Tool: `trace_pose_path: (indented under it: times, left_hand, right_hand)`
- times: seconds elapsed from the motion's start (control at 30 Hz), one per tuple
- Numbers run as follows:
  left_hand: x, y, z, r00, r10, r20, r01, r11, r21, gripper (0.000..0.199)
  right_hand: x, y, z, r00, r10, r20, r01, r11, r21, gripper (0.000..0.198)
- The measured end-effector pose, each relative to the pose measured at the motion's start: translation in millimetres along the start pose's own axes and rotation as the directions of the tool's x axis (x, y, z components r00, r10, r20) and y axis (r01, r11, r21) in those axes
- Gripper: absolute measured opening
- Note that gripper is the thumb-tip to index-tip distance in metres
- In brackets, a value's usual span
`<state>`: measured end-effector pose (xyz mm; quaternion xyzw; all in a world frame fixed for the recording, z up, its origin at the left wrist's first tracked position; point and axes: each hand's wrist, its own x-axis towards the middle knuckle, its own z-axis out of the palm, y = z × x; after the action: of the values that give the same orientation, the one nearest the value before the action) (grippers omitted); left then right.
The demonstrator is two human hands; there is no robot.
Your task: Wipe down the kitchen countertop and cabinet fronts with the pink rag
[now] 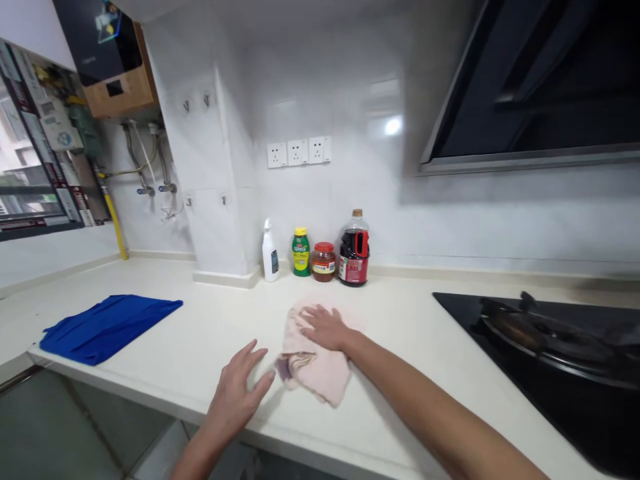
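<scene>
The crumpled pale pink cloth (313,360) lies bunched on the cream stone counter (210,333), near its front edge. The surface around it looks clean and dry, so the wiping seems to be under way, though how much of the counter has been covered cannot be judged. The right hand (326,327) lies flat on top of the cloth, fingers spread, pressing rather than gripping it. The left hand (239,387) rests open on the counter just beside the cloth, its fingertips close to the folded edge, holding nothing. A folded blue cloth (107,327) lies well apart to the left.
</scene>
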<state>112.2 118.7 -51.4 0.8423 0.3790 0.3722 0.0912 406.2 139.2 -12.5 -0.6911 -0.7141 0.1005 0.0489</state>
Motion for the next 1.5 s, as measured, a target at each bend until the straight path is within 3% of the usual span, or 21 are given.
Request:
trace_pose_path:
  times: [0.1, 0.2, 0.33, 0.43, 0.53, 0.7, 0.8, 0.87, 0.97, 1.03, 1.13, 1.23, 1.27, 1.37, 1.43, 1.5]
  left_hand:
    - [5, 5, 1, 0.997, -0.013, 0.078, 0.009, 0.999, 0.048, 0.042]
    - [4, 5, 4, 0.995, -0.019, 0.097, 0.010, 0.996, 0.094, 0.041]
    - [4, 4, 5, 0.996, -0.015, 0.091, 0.002, 0.991, 0.135, 0.040]
    - [6, 6, 4, 0.994, -0.024, 0.108, 0.009, 0.992, 0.129, 0.041]
    - [7, 21, 4, 0.991, -0.030, 0.128, 0.027, 0.999, 0.023, 0.041]
    - [6, 98, 21, 0.957, -0.011, 0.290, 0.124, 0.918, -0.377, 0.054]
    - [11, 143, 35, 0.908, 0.038, 0.417, 0.129, 0.922, -0.365, 0.072]
    - [17, 158, 41, 0.869, 0.073, 0.489, 0.094, 0.947, -0.308, 0.084]
    - [24, 159, 46, 0.801, 0.157, 0.577, 0.041, 0.948, -0.315, 0.093]
    - [26, 151, 47, 0.772, 0.223, 0.595, -0.002, 0.937, -0.348, 0.088]
    - [23, 141, 48, 0.781, 0.279, 0.559, -0.031, 0.911, -0.412, 0.071]
    - [19, 137, 45, 0.799, 0.223, 0.559, 0.159, 0.817, -0.554, 0.062]
    - [17, 137, 42, 0.781, 0.194, 0.594, 0.274, 0.748, -0.604, 0.062]
    - [8, 142, 33, 0.662, 0.180, 0.728, 0.581, 0.490, -0.650, 0.078]
    - [1, 146, 27, 0.620, 0.181, 0.763, 0.665, 0.395, -0.634, 0.085]
    - [-7, 150, 24, 0.622, 0.160, 0.766, 0.681, 0.373, -0.630, 0.082]
  right_hand:
    - [-42, 79, -11, 0.966, 0.250, -0.065, -0.251, 0.968, -0.006, 0.072]
    - [-95, 139, -15, 0.879, 0.460, -0.123, -0.464, 0.886, -0.004, 0.071]
    - [-154, 165, -7, 0.803, 0.577, -0.150, -0.586, 0.810, -0.022, 0.065]
    - [-181, 145, 5, 0.794, 0.590, -0.148, -0.600, 0.799, -0.035, 0.066]
    - [-193, 105, 17, 0.814, 0.563, -0.143, -0.571, 0.821, -0.024, 0.070]
    - [-200, 30, 27, 0.871, 0.477, -0.115, -0.478, 0.878, 0.020, 0.072]
    - [-206, 8, 34, 0.925, 0.361, -0.115, -0.353, 0.932, 0.083, 0.070]
    - [-217, 6, 41, 0.949, 0.269, -0.163, -0.244, 0.957, 0.159, 0.069]
    - [-242, 12, 53, 0.916, 0.222, -0.334, -0.161, 0.966, 0.200, 0.065]
    - [-261, 13, 61, 0.880, 0.209, -0.426, -0.150, 0.974, 0.169, 0.057]
    - [-283, 8, 73, 0.857, 0.188, -0.479, -0.147, 0.981, 0.123, 0.057]
    - [-289, 2, 90, 0.853, 0.156, -0.498, -0.153, 0.987, 0.046, 0.076]
    - [-288, 1, 95, 0.848, 0.157, -0.506, -0.169, 0.985, 0.023, 0.079]
    - [-280, -1, 107, 0.822, 0.188, -0.538, -0.223, 0.975, -0.001, 0.069]
    - [-276, -1, 110, 0.826, 0.164, -0.540, -0.198, 0.980, -0.006, 0.060]
    - [-276, 1, 110, 0.838, 0.113, -0.534, -0.139, 0.990, -0.008, 0.057]
